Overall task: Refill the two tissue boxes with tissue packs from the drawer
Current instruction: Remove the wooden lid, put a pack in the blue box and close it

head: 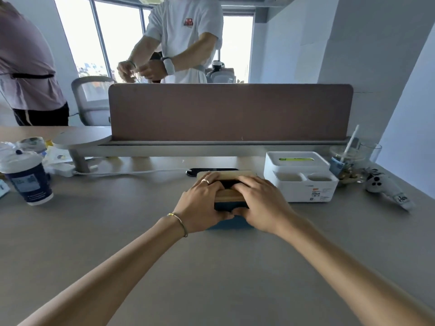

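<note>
Both hands rest on the blue tissue box (pixel 231 205) with the wooden lid (pixel 229 196), just left of the white tissue box (pixel 303 184) on the desk (pixel 211 267). The left hand (pixel 202 203) and right hand (pixel 261 203) lie fingers spread over the lid, thumbs pressing the box's near side, clasping it between them.

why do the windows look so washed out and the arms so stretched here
Head view: bright daylight blows out the tall glass windows behind the standing people; the wide-angle lens stretches the forearms toward the bottom corners, while the left hand and right hand on the wooden-lidded blue tissue box stay fairly sharp.
</note>
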A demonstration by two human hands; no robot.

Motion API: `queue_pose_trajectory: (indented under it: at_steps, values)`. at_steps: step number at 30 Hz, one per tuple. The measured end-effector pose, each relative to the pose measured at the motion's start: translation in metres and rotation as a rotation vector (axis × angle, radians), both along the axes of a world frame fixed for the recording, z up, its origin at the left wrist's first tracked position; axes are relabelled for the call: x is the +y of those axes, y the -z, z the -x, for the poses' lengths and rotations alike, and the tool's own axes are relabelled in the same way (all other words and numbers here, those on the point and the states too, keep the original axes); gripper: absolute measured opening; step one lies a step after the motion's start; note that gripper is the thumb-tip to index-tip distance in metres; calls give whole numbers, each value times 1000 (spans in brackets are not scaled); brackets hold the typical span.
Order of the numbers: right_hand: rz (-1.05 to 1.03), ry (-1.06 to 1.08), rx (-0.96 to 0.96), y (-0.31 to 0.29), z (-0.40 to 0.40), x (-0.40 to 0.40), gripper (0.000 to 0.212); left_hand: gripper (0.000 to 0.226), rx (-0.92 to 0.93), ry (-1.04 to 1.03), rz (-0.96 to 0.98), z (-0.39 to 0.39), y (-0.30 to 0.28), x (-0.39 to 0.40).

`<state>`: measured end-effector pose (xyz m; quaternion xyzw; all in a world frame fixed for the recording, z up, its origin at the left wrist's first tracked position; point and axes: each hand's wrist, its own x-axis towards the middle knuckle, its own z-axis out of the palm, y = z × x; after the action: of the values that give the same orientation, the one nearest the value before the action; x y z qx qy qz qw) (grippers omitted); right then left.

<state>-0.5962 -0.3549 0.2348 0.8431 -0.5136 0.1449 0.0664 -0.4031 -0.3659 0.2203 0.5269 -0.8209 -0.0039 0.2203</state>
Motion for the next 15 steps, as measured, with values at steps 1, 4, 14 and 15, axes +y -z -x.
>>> queue_pose_trajectory:
  at_steps: [1, 4, 14, 15]
  values:
    - [-1, 22, -9, -2, 5, -8, 52, 58, 4, 2, 12, 8, -2, -11]
    - [-9, 78, -22, -1, 17, -37, 49, 57, 3, 6, 11, 28, -7, -47]
    - [-67, 123, -22, 18, 32, -126, 49, 51, 17, 15, -44, 50, 12, -139]
    - [-60, 130, -20, 19, 34, -130, 49, 51, 36, 24, -45, 50, 14, -144]
